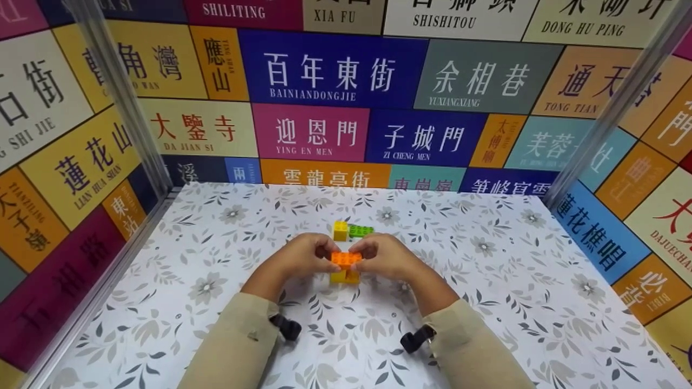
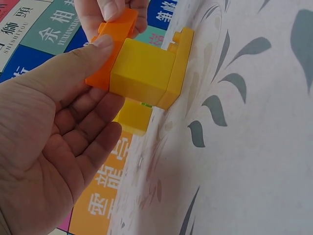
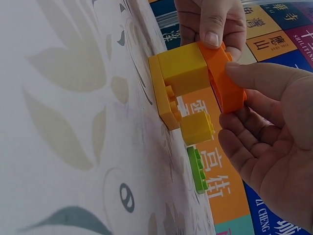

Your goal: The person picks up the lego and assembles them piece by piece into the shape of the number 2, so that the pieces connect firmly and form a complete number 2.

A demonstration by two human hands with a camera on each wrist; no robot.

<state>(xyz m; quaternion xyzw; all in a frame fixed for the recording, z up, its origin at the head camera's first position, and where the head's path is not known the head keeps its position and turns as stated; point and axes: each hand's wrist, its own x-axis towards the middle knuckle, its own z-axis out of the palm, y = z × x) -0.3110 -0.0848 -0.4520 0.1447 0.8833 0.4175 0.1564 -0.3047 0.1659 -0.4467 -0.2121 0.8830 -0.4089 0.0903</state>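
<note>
Between both hands is an orange brick, pinched at its two ends by thumbs and fingers. My left hand has its left end and my right hand its right end. Under its left part, a yellow block stands on a flatter yellow-orange brick lying on the table. The orange brick's right end juts out over bare studs of that lower brick. In both wrist views the orange brick's underside lies right against the yellow block's top.
Just behind the hands stand a loose yellow block and, beside it, a low green brick. The table has a white leaf-patterned cover. Colourful sign-printed walls enclose it at the back and sides.
</note>
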